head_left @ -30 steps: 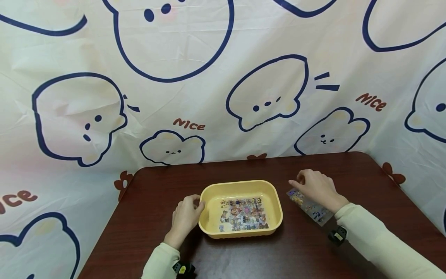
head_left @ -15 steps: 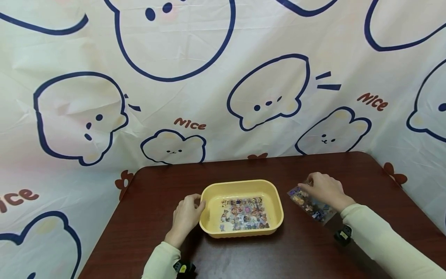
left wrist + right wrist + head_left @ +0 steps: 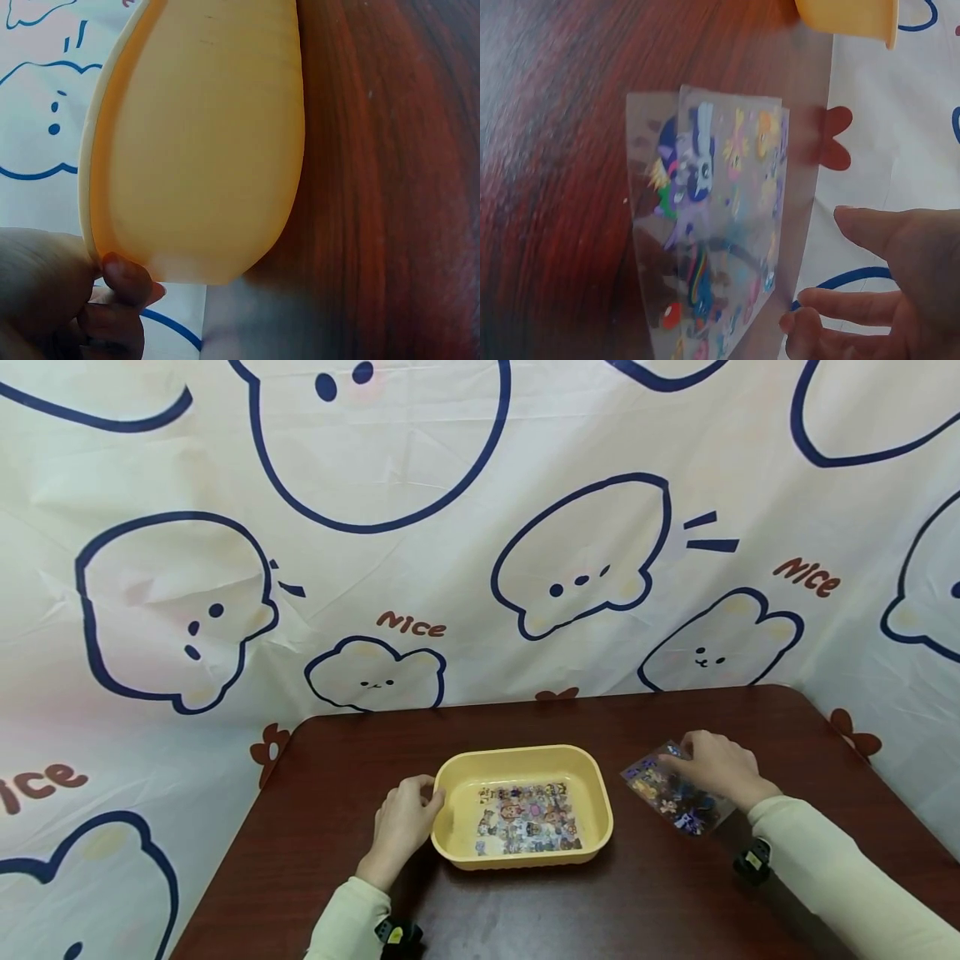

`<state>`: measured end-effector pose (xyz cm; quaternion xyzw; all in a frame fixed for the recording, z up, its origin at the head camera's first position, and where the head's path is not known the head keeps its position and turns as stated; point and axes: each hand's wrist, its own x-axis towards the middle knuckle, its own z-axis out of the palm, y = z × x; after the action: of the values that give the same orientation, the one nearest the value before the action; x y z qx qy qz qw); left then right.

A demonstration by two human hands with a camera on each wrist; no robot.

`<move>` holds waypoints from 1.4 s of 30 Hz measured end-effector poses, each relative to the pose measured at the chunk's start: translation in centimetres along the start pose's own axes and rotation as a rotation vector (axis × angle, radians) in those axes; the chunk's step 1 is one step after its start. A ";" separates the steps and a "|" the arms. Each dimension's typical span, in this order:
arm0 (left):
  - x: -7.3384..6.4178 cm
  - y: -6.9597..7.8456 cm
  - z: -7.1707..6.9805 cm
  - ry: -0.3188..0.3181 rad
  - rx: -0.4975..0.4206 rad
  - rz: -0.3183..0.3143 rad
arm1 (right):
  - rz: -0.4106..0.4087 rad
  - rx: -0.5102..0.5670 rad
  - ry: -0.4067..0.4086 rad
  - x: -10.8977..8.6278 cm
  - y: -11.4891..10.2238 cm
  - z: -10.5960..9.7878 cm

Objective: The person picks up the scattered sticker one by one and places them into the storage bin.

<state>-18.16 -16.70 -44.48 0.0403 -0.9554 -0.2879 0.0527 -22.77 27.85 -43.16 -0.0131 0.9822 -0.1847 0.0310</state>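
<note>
A yellow plastic basin [image 3: 442, 827] stands on the table, with a transparent sheet of small cartoon pictures [image 3: 528, 818] lying in it. My left hand [image 3: 402, 827] grips the basin's left rim, thumb on the inner side; the left wrist view shows the fingertips of the left hand [image 3: 124, 289] at the rim. To the right of the basin lie overlapping clear cartoon sticker sheets [image 3: 675, 793]. Over their far right part is my right hand [image 3: 716, 764]. In the right wrist view, thumb and fingers of the right hand [image 3: 900, 277] are apart beside the sticker sheets [image 3: 735, 187], with nothing visibly held between them.
The dark reddish-brown wooden table [image 3: 585, 910] has rounded far corners. Behind it and along both sides hangs a white cloth [image 3: 465, 568] printed with blue-outlined cartoon animals. Each sleeve carries a black wrist device, one on the left [image 3: 397, 933], one on the right [image 3: 752, 860].
My right hand has shifted rightwards across the sticker sheets, and more of their printed surface shows, spread wider. My left hand stays at the basin's rim.
</note>
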 end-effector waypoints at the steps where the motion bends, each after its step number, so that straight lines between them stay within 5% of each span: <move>1: 0.0 0.0 0.0 0.000 -0.001 0.001 | 0.002 0.000 -0.002 0.0 0.2 0.0; 19: -0.1 0.0 0.0 0.007 -0.003 0.003 | 0.054 -0.089 -0.131 -0.4 1.9 -0.2; 42: -0.2 0.0 0.0 0.008 -0.001 0.000 | 0.109 -0.016 -0.163 0.1 2.4 -0.1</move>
<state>-18.02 -16.66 -44.51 0.0413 -0.9550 -0.2883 0.0567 -22.88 30.11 -43.95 0.0252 0.9771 -0.1731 0.1210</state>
